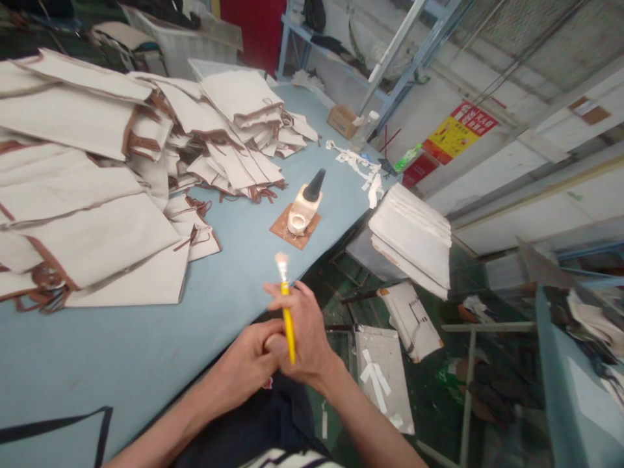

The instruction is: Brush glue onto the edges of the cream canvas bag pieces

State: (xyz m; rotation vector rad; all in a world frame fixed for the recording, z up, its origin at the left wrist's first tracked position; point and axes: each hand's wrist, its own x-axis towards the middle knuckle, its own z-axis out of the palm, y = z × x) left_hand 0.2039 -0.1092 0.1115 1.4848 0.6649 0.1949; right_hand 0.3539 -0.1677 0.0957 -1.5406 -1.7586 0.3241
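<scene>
A yellow-handled paintbrush [287, 318] stands tilted across my right hand [308, 328], which is closed around its handle, pale bristles pointing up and away from me. My left hand [256, 354] is closed and pressed against the right one at the thumb; whatever it may hold is hidden. Both hands are just off the near edge of the blue-green table [214, 279]. Beyond the bristles, a cream bottle with a black tapered top [305, 205] lies or leans on a small brown square [280, 225]; an opening with a pale rim faces me.
Piles of off-white fabric pieces with brown trim [102, 227] cover the table's left and far side. White scraps [358, 162], a cardboard box [342, 121] and a clear bottle [365, 130] lie at its far right. A stack of white sheets [412, 231] stands beyond the right edge.
</scene>
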